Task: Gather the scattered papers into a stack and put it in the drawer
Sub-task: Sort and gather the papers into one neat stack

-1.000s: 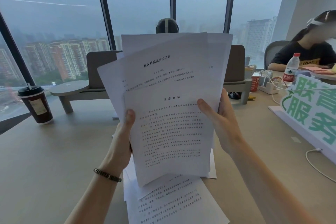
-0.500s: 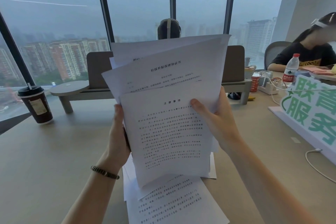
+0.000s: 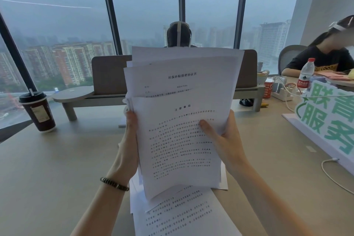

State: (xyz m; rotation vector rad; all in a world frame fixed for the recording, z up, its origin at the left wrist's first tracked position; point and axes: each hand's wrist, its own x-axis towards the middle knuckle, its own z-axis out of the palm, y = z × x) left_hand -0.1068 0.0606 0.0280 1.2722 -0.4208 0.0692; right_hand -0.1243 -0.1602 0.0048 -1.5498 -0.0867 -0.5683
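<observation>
I hold a bundle of printed white papers point(image 3: 180, 140) upright above the table, sheets offset so their top edges show one behind another. My left hand point(image 3: 128, 143) grips the bundle's left edge, fingers behind the sheets. My right hand point(image 3: 224, 140) grips the right edge, thumb pressed on the front page. More printed sheets point(image 3: 182, 214) lie flat on the table point(image 3: 47, 168) below the bundle, near the front edge. No drawer is in view.
A dark paper cup with lid and straw point(image 3: 37, 111) stands at the left. A grey monitor riser point(image 3: 80, 96) spans the back. On the right are a green-lettered sign point(image 3: 329, 120), a white cable point(image 3: 333, 174), a water bottle point(image 3: 306, 74), a power strip and two seated people.
The fanned sheets have been pushed closer together into a narrower, more upright bundle. Both hands have moved inward along its edges.
</observation>
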